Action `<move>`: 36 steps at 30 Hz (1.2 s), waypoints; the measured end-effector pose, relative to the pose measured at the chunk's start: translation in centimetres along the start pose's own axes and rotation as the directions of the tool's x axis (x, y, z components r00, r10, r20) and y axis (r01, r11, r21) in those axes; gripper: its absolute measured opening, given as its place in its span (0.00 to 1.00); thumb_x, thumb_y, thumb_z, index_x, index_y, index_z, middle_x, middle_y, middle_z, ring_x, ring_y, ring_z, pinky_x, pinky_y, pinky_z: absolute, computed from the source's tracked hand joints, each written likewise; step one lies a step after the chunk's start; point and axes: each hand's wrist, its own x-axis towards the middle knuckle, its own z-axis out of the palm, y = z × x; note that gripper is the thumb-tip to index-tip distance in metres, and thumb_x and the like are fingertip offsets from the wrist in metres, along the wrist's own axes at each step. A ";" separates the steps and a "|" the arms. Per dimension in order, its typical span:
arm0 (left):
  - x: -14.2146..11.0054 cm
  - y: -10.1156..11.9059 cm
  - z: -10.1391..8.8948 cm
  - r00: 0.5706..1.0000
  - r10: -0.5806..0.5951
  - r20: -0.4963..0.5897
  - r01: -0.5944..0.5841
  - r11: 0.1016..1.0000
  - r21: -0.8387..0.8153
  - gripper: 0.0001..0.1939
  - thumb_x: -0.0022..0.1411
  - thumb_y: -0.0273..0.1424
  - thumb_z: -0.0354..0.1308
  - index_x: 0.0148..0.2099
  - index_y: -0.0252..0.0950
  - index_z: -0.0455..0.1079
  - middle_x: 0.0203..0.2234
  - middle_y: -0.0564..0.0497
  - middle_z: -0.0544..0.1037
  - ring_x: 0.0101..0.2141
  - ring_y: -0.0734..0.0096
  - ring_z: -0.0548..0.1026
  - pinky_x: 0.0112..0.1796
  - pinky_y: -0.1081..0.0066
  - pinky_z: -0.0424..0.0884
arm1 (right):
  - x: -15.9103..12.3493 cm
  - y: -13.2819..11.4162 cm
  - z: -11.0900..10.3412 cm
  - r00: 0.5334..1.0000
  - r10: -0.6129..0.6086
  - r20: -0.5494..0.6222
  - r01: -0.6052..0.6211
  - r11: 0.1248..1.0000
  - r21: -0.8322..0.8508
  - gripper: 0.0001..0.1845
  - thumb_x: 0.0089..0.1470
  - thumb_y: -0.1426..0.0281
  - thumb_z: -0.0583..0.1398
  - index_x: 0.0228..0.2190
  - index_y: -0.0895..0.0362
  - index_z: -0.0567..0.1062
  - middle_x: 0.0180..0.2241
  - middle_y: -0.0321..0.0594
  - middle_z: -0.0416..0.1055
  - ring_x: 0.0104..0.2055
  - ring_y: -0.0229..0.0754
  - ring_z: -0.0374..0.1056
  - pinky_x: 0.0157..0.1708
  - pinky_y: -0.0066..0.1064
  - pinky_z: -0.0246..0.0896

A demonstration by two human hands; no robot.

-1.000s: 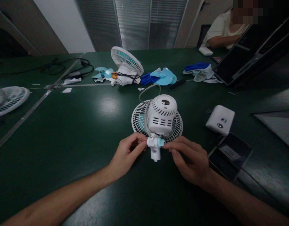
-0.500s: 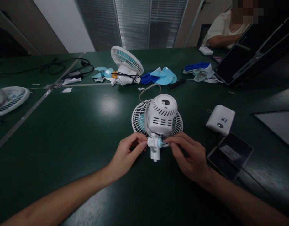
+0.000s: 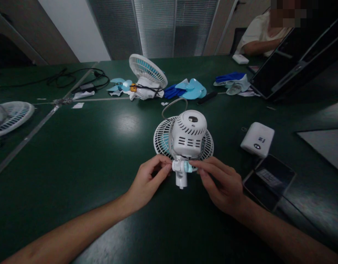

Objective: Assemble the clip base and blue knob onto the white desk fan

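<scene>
A small white fan [image 3: 191, 128] lies face down on the green table, its slotted motor housing up and its grille flat beneath. Toward me sticks out its white neck joint [image 3: 181, 179], with a light blue wing knob [image 3: 187, 166] on the right side. My left hand [image 3: 154, 176] pinches the left end of the joint between thumb and forefinger. At the knob, my right hand [image 3: 222, 179] has its forefinger on the wing and its thumb just below. Whatever lies between the left fingertips is hidden.
Behind stand another fan [image 3: 148, 73], light blue fan blades [image 3: 192, 89] and blue gloves [image 3: 231, 78]. A white box [image 3: 258, 139] and a dark phone-like slab [image 3: 269, 179] lie at right. Part of a third fan [image 3: 15, 115] shows at left. A person [image 3: 259, 35] sits across the table.
The light blue knob has turned, and its wing now faces me more broadly. My right forefinger has shifted slightly up and left along it. My left hand and the fan stay put.
</scene>
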 end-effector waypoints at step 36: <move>0.0 -0.1 0.0 1.000 0.015 -0.006 -0.015 1.000 0.002 0.08 0.73 0.33 0.56 0.46 0.34 0.72 0.35 0.49 0.76 0.35 0.70 0.73 0.37 0.72 0.70 | 0.0 0.3 0.1 0.999 0.036 0.014 -0.037 0.999 0.026 0.11 0.61 0.79 0.57 0.41 0.58 0.77 0.34 0.38 0.74 0.31 0.35 0.73 0.28 0.26 0.66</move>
